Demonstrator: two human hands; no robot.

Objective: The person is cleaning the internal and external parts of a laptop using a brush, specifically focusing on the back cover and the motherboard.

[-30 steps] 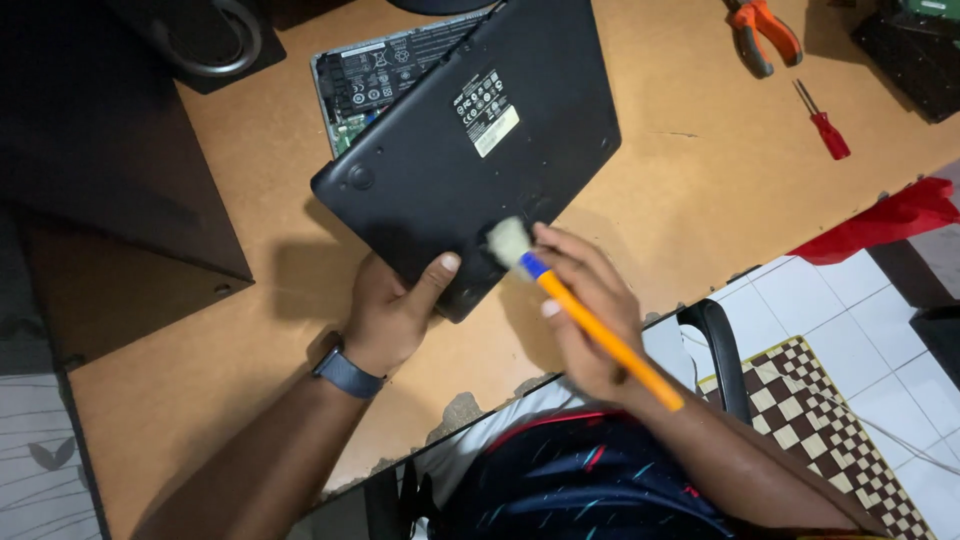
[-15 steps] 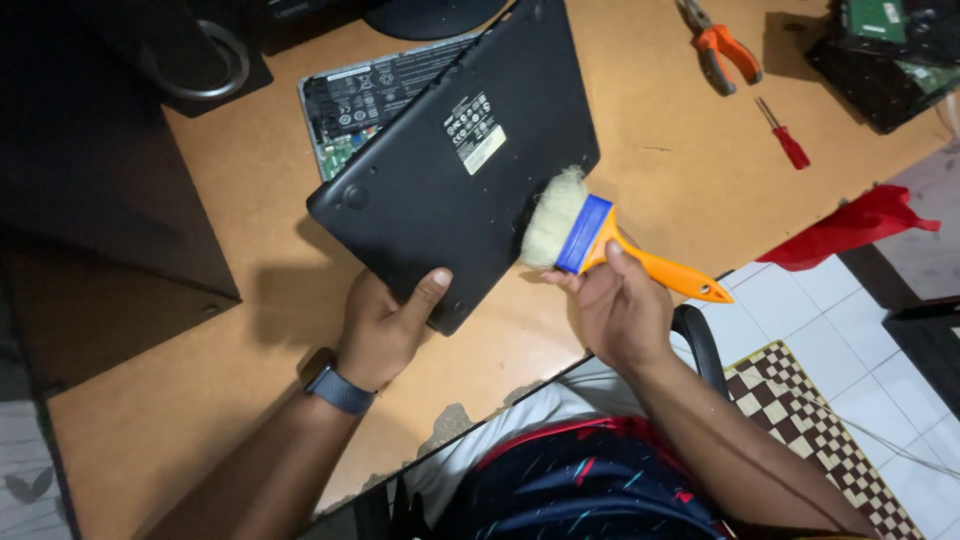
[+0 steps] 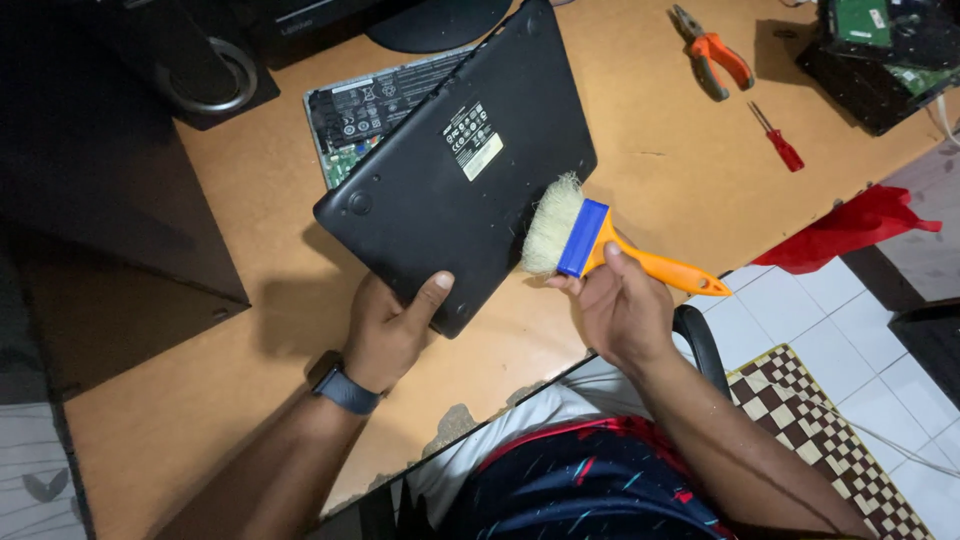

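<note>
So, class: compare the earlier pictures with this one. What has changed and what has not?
The right hand turned the brush from edge-on to flat, bristles now on the black laptop cover edge. The left hand still grips the cover's near corner; pliers and screwdriver lie unmoved.

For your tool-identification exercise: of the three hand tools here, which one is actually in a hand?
The orange-handled brush, gripped by the right hand. The pliers and red screwdriver lie untouched on the desk.

Orange-handled pliers (image 3: 712, 62), red screwdriver (image 3: 778, 139), red cloth (image 3: 850, 230), circuit board (image 3: 375, 112) on wooden desk (image 3: 660, 150).
</note>
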